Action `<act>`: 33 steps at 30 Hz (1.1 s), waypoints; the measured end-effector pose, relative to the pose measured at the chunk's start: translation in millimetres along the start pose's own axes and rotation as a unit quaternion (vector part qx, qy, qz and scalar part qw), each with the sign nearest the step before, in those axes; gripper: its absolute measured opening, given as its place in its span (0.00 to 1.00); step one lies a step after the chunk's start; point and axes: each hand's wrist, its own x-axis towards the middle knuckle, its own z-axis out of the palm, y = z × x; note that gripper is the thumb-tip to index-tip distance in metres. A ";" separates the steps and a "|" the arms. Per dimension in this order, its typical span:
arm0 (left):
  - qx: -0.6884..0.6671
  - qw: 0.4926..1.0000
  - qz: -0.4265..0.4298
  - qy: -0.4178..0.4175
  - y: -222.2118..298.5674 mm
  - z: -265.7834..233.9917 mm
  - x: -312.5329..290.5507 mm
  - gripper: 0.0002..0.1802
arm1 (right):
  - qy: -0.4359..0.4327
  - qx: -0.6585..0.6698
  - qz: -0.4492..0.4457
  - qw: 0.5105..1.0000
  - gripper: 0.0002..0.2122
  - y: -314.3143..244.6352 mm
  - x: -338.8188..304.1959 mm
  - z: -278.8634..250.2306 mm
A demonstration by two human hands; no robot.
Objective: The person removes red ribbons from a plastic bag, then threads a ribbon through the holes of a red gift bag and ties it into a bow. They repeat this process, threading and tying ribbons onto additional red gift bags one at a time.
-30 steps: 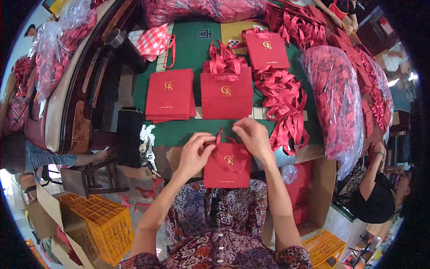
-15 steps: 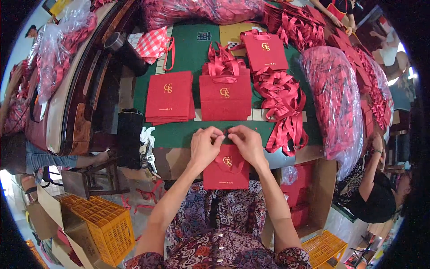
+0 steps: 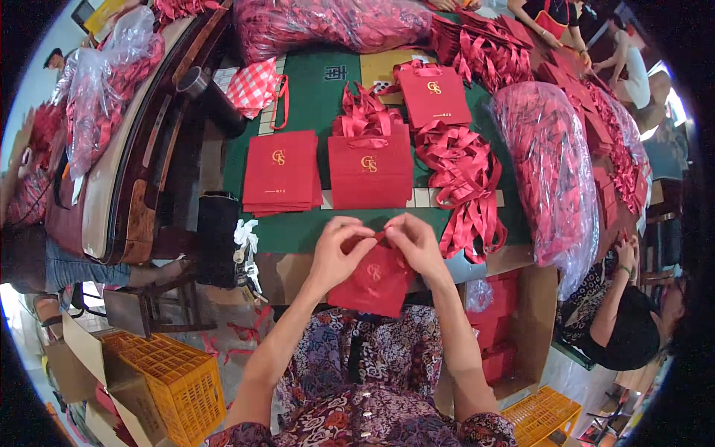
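At the table's near edge I have a small red paper gift bag (image 3: 369,289) with a gold emblem, tilted and smeared by motion. My right hand (image 3: 414,249) pinches it at its top edge, by the ribbon handle. My left hand (image 3: 341,255) is closed at the same edge, thumb and forefinger close together; the exact spot between its fingertips is hard to see. Just beyond lie a stack of flat red bags (image 3: 280,171) on the left and a pile of red bags with ribbon handles (image 3: 370,175) in the middle. Loose red ribbons (image 3: 458,167) are heaped on the right.
Another red bag (image 3: 433,97) lies farther back on the green table mat (image 3: 305,97). Large plastic sacks of red ribbon (image 3: 547,164) line the right side. A dark tumbler (image 3: 212,100) and a checked cloth (image 3: 252,87) are at left; an orange crate (image 3: 182,384) is below. People work at right.
The bag has swung from hanging straight to a tilt, its lower edge shifting left. My hands stay at its top, with the right one slightly lower. The whole view has shifted a little.
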 end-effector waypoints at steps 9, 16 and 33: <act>-0.166 0.978 -0.096 -0.083 -17.0 -16.2 -31.9 0.37 | 0.077 0.117 0.037 0.990 0.04 14.3 -3.6 -5.4; -0.155 0.960 -0.206 0.106 -21.0 -17.8 -64.4 0.30 | 0.114 0.162 0.008 0.980 0.04 9.6 -2.8 -4.0; -0.352 0.894 -0.274 0.027 11.4 -3.0 -60.1 0.25 | 0.159 0.222 -0.034 0.962 0.03 -5.1 -12.0 1.8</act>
